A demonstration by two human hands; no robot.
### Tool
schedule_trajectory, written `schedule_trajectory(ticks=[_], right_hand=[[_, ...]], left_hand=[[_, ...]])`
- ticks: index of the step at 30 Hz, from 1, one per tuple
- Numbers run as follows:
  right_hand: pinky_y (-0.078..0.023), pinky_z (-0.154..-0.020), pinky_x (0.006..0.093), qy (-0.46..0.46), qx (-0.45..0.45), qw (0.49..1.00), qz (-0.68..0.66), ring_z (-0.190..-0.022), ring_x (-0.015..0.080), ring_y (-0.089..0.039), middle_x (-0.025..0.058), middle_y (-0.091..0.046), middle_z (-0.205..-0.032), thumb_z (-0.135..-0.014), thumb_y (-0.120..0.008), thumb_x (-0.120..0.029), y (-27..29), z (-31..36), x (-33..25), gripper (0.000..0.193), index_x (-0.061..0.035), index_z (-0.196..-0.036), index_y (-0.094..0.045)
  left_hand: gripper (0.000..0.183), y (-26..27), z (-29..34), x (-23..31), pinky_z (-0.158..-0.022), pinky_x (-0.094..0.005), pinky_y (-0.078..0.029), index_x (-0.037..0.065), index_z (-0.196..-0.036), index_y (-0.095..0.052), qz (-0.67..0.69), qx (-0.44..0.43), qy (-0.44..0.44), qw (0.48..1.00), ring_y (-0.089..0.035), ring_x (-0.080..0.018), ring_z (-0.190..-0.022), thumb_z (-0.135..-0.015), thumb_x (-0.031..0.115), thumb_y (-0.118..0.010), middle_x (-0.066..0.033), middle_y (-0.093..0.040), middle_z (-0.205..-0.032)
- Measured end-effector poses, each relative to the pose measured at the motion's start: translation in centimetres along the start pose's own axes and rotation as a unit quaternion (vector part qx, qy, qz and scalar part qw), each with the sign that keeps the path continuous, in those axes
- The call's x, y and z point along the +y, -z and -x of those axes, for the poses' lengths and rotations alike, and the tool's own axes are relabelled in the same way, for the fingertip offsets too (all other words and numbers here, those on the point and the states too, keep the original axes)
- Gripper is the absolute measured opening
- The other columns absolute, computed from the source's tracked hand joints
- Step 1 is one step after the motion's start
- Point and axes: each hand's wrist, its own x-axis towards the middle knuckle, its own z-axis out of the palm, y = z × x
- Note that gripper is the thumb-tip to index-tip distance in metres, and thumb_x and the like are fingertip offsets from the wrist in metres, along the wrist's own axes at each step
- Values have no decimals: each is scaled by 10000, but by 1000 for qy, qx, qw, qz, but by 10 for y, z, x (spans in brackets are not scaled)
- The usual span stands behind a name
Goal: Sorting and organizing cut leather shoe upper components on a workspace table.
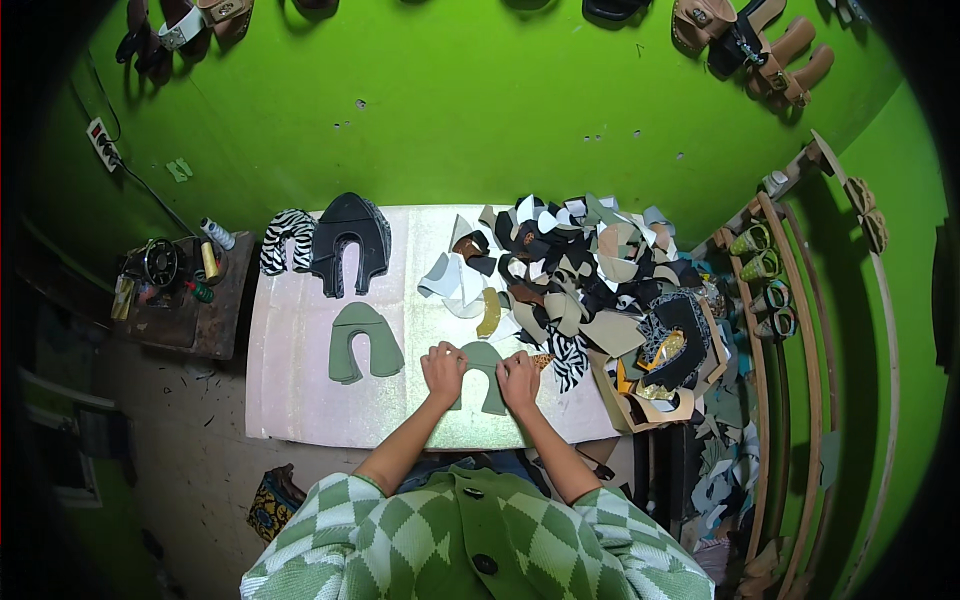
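Observation:
A green U-shaped shoe-upper piece [483, 357] lies near the table's front edge, its opening toward me. My left hand [443, 373] grips its left side with curled fingers. On its right side, my right hand [518, 382] is closed in the same way; the fingertips are partly hidden. To the left rests a stack of similar green U-shaped pieces [366, 325]. Behind that stack are black U-shaped pieces [350, 225] and zebra-striped ones [289, 240].
A heap of mixed offcuts [580, 262] covers the table's right side, beside a cardboard box [640, 405] holding scraps. The white table [300, 410] meets a green wall. At left stands a sewing machine table [190, 320]; at right, a wooden rack [795, 380] with sandals.

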Motion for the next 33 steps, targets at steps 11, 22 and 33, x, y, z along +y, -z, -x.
schedule_trajectory(ticks=[11,22,33], right_hand=[[-481,-681,398,-160,-78,981,-76,-748,316,-625,144,-638,-779,-669,-777,-162,-11,-17,8,269,-31,-853,-632],[-473,-694,425,-94,-81,990,-60,-760,343,-593,182,-597,-802,-743,-698,-116,-17,-9,7,158,-12,-812,-602],[-409,-454,180,-189,-220,847,-446,-512,42,-505,-11,-596,-675,-806,-695,-92,-9,-35,0,124,-3,-833,-613]], left_hand=[[284,-3,-16,-7,-727,-412,-366,116,-853,-596,-3,-97,179,979,-620,-225,-736,-682,267,-767,-35,-636,-755],[187,8,-3,-23,-661,-358,-480,79,-813,-632,142,-93,126,977,-618,-255,-733,-712,189,-745,-89,-615,-804],[122,44,0,-67,-567,-222,-461,21,-854,-648,415,-102,137,893,-576,-73,-671,-762,67,-714,-29,-639,-764]])
